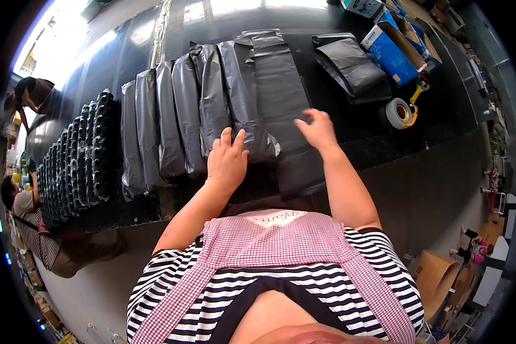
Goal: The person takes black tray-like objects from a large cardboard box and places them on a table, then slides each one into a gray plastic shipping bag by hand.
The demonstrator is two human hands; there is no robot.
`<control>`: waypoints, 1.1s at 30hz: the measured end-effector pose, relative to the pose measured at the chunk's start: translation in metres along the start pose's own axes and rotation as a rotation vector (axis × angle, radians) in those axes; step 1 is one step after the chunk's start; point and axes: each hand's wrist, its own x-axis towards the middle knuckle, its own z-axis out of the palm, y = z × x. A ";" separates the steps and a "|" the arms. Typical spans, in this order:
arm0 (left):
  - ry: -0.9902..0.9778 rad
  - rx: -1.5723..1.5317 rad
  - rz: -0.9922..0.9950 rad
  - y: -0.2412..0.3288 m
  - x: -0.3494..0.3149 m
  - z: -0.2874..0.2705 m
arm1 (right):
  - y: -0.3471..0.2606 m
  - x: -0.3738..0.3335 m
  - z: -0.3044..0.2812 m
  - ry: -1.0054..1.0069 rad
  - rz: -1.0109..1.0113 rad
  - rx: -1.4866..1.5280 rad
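Observation:
Several filled black plastic bags [189,109] lie side by side in a row on a dark worktable [384,143]. My left hand [226,160] rests flat, fingers spread, on the near end of the rightmost filled bag [243,97]. My right hand [316,131] hovers with fingers apart over a flat, empty black bag [281,92] that lies just right of the row. Neither hand holds anything.
Stacked black seedling trays [77,160] fill the table's left end. A pile of folded black bags [350,66], a roll of tape [399,113] and blue cartons [393,54] sit at the right. Two other people work at the far left.

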 end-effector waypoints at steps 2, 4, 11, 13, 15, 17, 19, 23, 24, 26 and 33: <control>0.085 -0.096 0.146 0.001 0.004 0.005 | 0.017 -0.011 -0.014 -0.003 0.230 -0.186; 0.134 -0.308 0.324 0.004 0.011 0.018 | 0.015 -0.013 -0.009 -0.039 0.335 -0.177; -0.514 -1.169 -0.254 0.036 0.056 0.056 | -0.012 0.044 0.036 -0.224 0.528 0.236; -0.444 -1.183 -0.193 0.030 0.053 0.060 | -0.011 0.053 0.043 -0.313 0.488 0.253; -0.334 -1.149 -0.130 0.018 0.044 0.070 | -0.021 0.057 0.048 -0.335 0.405 0.173; -0.335 -1.187 -0.120 0.010 0.039 0.066 | -0.036 0.051 0.049 -0.281 0.288 0.001; -0.445 -1.178 -0.103 0.009 0.039 0.040 | -0.017 0.056 0.053 -0.165 0.163 0.035; 0.102 -0.960 0.020 -0.084 0.061 -0.012 | 0.053 0.063 0.014 0.033 0.164 0.297; 0.255 -0.649 -0.025 -0.126 0.073 -0.028 | 0.090 0.063 -0.002 0.113 0.147 0.300; 0.454 0.088 -0.241 -0.234 0.047 -0.051 | 0.080 0.042 -0.038 0.066 0.062 0.410; 0.072 -0.225 -0.595 -0.305 0.025 -0.064 | 0.084 -0.030 -0.134 -0.023 0.355 1.048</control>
